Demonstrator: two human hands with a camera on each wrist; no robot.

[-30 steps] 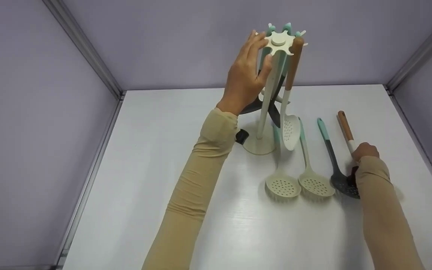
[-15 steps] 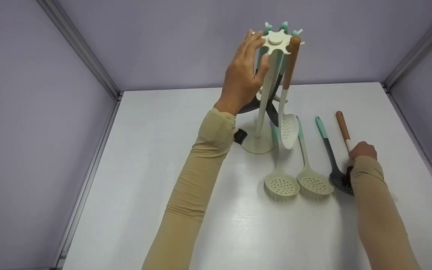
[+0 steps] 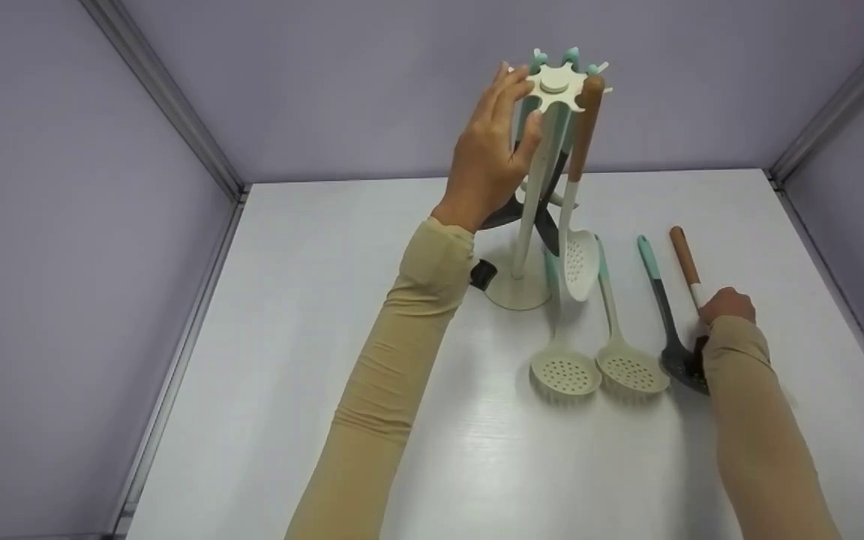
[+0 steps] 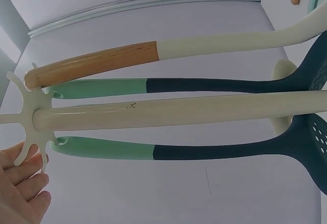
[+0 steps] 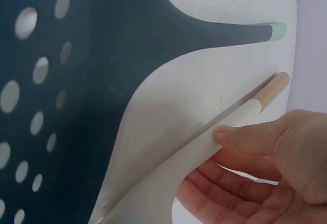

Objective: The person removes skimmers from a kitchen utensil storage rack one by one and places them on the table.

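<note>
White surface [image 3: 327, 337]: left hand [image 3: 488, 154], fingers relaxed, steadies cream star-topped utensil rack [image 3: 544, 150] — right hand [image 3: 724, 306] pinches cream wood-handled utensil [image 3: 685, 262]; hanging it likely needs a free hook.

Tabletop [image 3: 327, 337]: open left and front. Obstacles: utensil stand [image 3: 526, 225] centre; three skimmers [image 3: 604, 330] right of it.
</note>
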